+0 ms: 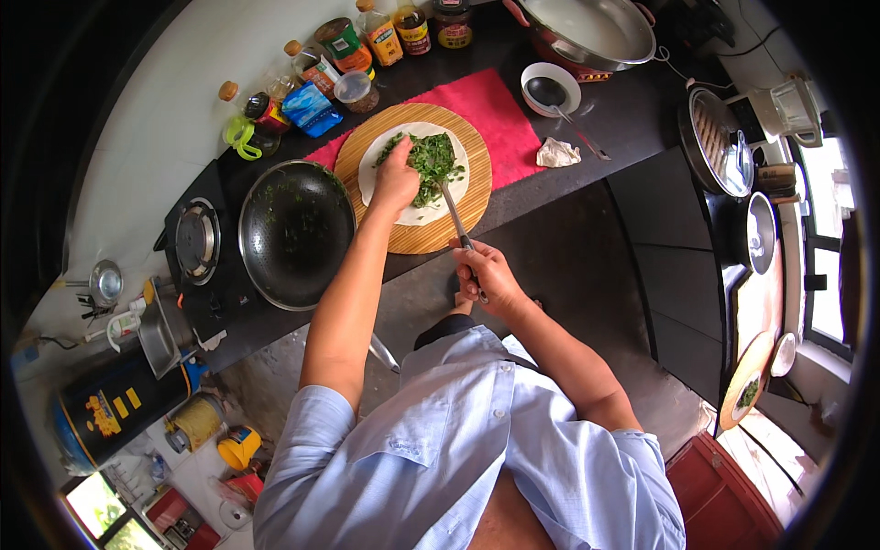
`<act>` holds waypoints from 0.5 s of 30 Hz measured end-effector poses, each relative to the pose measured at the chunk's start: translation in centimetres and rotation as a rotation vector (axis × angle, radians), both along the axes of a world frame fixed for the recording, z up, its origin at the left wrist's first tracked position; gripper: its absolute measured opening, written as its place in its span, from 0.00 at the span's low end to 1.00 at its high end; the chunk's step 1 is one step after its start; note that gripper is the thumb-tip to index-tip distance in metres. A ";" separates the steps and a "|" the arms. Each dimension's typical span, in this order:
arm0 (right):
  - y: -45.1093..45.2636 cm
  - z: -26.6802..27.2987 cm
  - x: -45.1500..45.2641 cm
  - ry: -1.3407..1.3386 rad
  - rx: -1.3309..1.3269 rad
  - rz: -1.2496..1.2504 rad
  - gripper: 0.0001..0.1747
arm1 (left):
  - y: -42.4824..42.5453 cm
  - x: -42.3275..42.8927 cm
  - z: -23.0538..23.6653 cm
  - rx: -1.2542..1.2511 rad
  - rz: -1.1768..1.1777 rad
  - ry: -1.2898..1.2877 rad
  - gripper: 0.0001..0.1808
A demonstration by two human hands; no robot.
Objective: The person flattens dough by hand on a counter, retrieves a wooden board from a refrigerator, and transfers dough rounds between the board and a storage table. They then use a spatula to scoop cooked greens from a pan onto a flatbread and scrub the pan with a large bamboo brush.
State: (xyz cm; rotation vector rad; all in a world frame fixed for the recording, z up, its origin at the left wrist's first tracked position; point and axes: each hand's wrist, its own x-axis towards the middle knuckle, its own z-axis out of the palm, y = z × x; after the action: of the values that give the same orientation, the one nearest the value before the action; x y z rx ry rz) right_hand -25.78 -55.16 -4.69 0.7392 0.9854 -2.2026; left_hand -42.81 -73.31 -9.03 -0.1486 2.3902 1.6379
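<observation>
Chopped leafy greens lie heaped on a round, flat sheet of pale dough. The dough rests on a round slatted bamboo board, partly over a red cloth. My left hand touches the left part of the greens; whether its fingers grip any cannot be told. In my right hand is the dark handle of a metal utensil, whose far end meets the greens near the dough's lower right. A black wok with green bits inside stands left of the board, behind my left forearm.
Bottles and jars line the wall behind the board. At the right are a white bowl with a spoon, a crumpled whitish cloth and a large pan. A gas burner is left of the wok.
</observation>
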 end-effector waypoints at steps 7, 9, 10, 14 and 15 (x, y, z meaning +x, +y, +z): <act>2.2 -0.5 0.4 -0.008 -0.227 -0.015 0.16 | -3.8 -1.3 -0.3 0.282 0.171 -0.050 0.39; 2.7 -0.7 0.6 -0.004 -0.256 -0.023 0.16 | -3.9 -1.1 0.4 0.321 0.229 -0.068 0.39; 3.0 -0.7 0.7 0.002 -0.266 -0.025 0.16 | -3.9 -0.5 0.6 0.326 0.217 -0.019 0.36; 4.4 -0.6 1.2 0.000 -0.298 -0.037 0.17 | -3.4 0.4 2.4 0.529 0.340 -0.117 0.32; 4.5 -0.6 1.3 0.003 -0.302 -0.036 0.17 | -3.6 0.7 2.6 0.568 0.381 -0.132 0.32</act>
State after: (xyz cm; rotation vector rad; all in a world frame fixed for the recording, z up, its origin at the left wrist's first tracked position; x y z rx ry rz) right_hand -24.48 -50.66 -5.29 0.6172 0.6236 -2.3140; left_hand -42.15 -76.88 -6.40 -0.6103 1.7870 2.3208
